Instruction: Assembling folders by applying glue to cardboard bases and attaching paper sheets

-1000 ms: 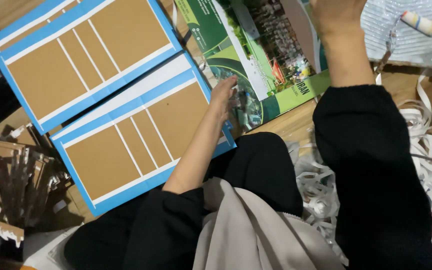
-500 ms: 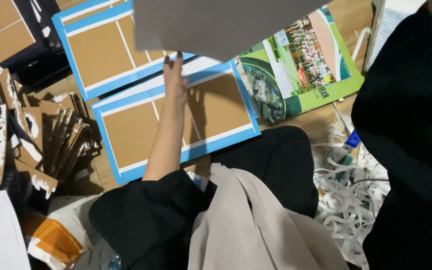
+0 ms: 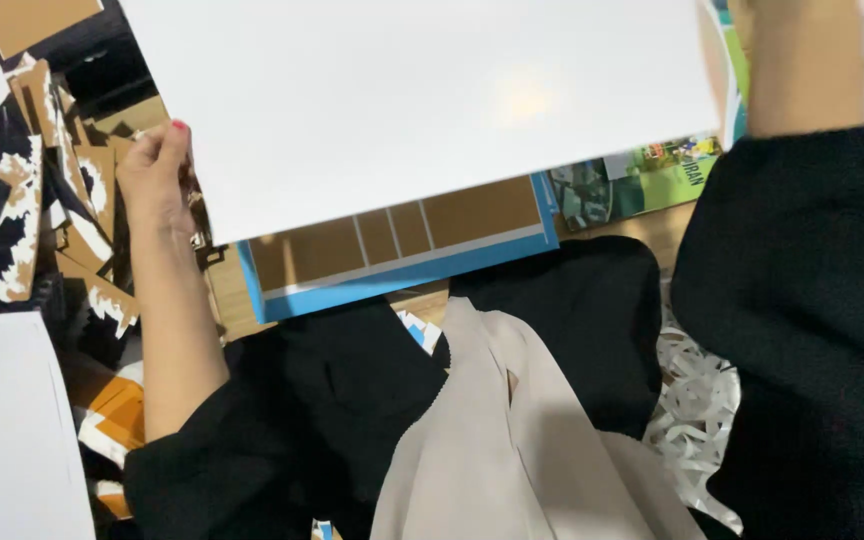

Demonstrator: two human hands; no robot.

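White board (image 3: 432, 100), one large sheet, fills the upper view, held up over the floor. The left hand (image 3: 157, 175) pinches its left edge, fingers curled behind it, thumb hidden. The right hand is cut off at the top; only the forearm (image 3: 797, 65) shows at the board's right edge, so its grip cannot be told. Under the board one blue-framed brown panel (image 3: 402, 250) peeks out, and one green print (image 3: 652, 180). Brown scraps (image 3: 42, 200) lie left, too jumbled to count.
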